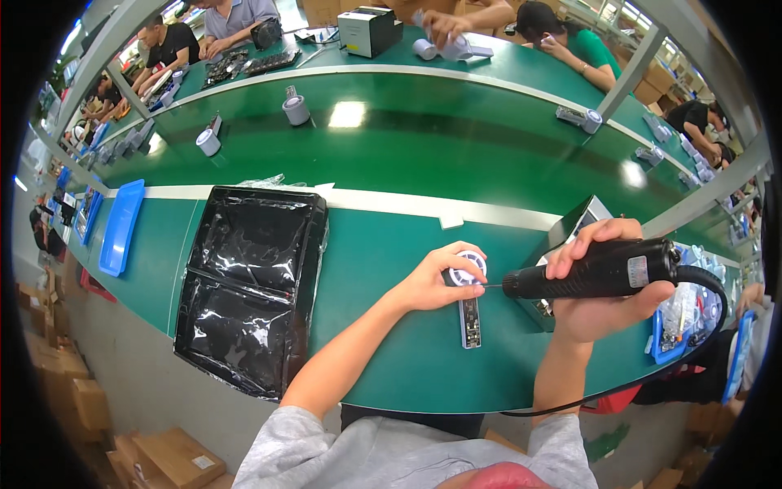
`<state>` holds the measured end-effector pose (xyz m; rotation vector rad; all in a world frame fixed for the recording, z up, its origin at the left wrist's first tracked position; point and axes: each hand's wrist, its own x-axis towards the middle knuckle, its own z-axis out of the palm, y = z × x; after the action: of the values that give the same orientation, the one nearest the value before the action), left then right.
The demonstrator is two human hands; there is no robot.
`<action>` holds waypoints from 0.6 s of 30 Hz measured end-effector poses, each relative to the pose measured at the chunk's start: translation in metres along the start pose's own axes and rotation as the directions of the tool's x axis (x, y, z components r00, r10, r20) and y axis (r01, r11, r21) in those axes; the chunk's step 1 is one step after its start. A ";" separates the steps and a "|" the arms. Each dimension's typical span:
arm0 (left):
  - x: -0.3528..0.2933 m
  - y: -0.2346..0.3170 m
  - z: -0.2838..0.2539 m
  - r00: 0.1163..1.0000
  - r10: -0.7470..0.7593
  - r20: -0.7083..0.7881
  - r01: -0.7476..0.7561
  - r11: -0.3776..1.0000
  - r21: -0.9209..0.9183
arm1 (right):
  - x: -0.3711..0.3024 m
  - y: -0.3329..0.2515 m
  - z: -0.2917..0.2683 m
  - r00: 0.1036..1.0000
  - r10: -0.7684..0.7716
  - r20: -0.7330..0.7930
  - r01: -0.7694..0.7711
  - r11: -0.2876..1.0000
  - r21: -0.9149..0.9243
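My left hand (pixel 432 279) is closed round the round white head of a handheld fan (pixel 470 326), which lies on the green bench. The fan's handle points toward me and shows a bare circuit board. In my right hand (pixel 590 316) is a black electric screwdriver (pixel 538 283), held nearly level with my fingers wrapped over its body. Its thin bit points left and reaches the fan close to my left fingertips. Whether the bit sits in a screw is too small to tell.
A black plastic-wrapped tray (pixel 244 281) and a blue tray (pixel 122 228) lie to the left. Behind the screwdriver stands a dark box (pixel 580 218); its cable (pixel 709 346) curves down at the right. Across the green conveyor (pixel 391 138), carrying several fan parts, people work.
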<state>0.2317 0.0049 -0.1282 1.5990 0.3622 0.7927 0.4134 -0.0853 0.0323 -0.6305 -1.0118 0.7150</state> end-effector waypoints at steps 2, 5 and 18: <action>0.004 0.001 -0.003 1.000 0.003 0.010 -0.003 1.000 0.011 | 0.003 -0.002 0.002 1.000 -0.008 0.003 0.008 1.000 0.022; 0.002 -0.001 -0.003 1.000 -0.013 -0.004 0.013 0.999 -0.030 | 0.005 0.005 0.000 1.000 -0.005 0.021 0.005 1.000 0.015; 0.002 -0.001 -0.005 1.000 -0.013 -0.004 0.013 1.000 -0.005 | 0.007 0.014 0.005 1.000 0.019 -0.013 -0.019 1.000 -0.004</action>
<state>0.2296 0.0098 -0.1288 1.5892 0.3725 0.7863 0.4083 -0.0710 0.0275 -0.6483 -0.9970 0.7248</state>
